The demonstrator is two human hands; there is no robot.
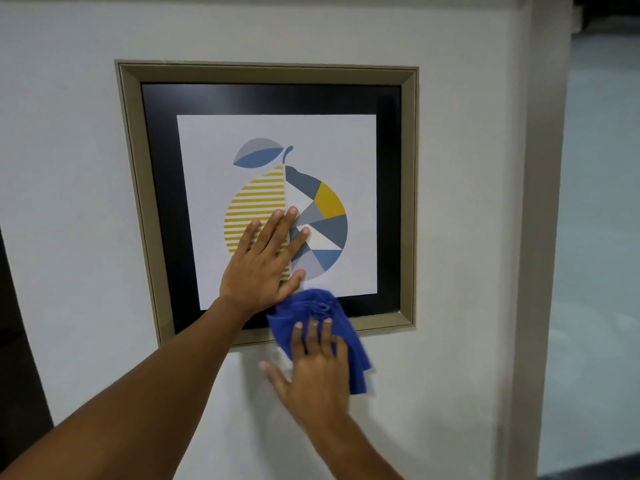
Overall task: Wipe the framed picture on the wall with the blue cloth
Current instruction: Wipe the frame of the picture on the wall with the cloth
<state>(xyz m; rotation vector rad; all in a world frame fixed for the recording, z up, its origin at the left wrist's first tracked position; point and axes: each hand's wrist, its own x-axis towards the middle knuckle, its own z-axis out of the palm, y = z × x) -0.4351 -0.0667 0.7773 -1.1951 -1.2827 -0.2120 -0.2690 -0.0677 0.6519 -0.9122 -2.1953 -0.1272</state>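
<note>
A framed picture [408,188] hangs on the white wall: a beige frame, a black mat and a print of a pear in yellow, grey and blue. My left hand [263,265] lies flat on the glass over the lower half of the pear, fingers spread. The blue cloth [311,313] is bunched over the frame's bottom edge, right of centre, and hangs down onto the wall below. My right hand [317,368] presses flat on the cloth with fingers apart, thumb out to the left on the bare wall.
The wall [69,168] ends at a beige corner post [533,237] on the right, with a dim room and pale floor beyond. A dark opening [17,358] borders the wall at the lower left.
</note>
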